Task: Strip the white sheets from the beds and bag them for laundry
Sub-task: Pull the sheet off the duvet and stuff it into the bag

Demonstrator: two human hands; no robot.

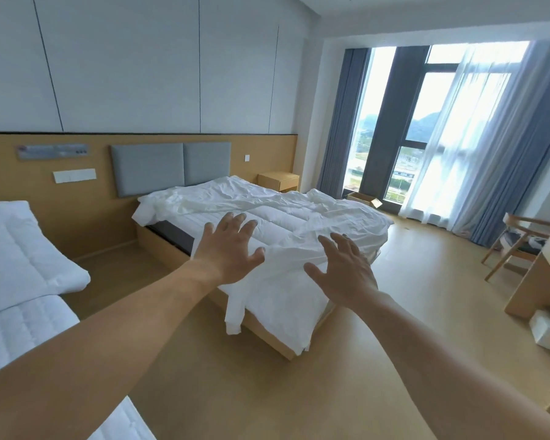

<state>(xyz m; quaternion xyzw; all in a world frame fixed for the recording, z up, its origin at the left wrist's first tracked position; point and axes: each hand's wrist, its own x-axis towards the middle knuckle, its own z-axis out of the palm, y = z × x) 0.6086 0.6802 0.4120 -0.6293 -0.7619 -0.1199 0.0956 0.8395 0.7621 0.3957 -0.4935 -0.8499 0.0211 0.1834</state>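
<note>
Hovering over loose white sheet (277, 300) at foot of far bed (159, 241); L hand (232, 246) & R hand (343, 268) spread wide, holding nothing; best: grab hanging corner w/ both, bunch inward.

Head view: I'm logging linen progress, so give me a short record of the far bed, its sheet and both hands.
far bed: wooden frame, grey headboard, quilted pad partly bared
white sheet: rumpled, loose, hanging over the foot corner, not yet off the bed
left hand: open, fingers spread, reaching at the foot end
right hand: open, fingers spread, beside the left
contact with sheet: cannot tell
near bed: at the left edge, folded duvet on top
laundry bag: none in view
</note>
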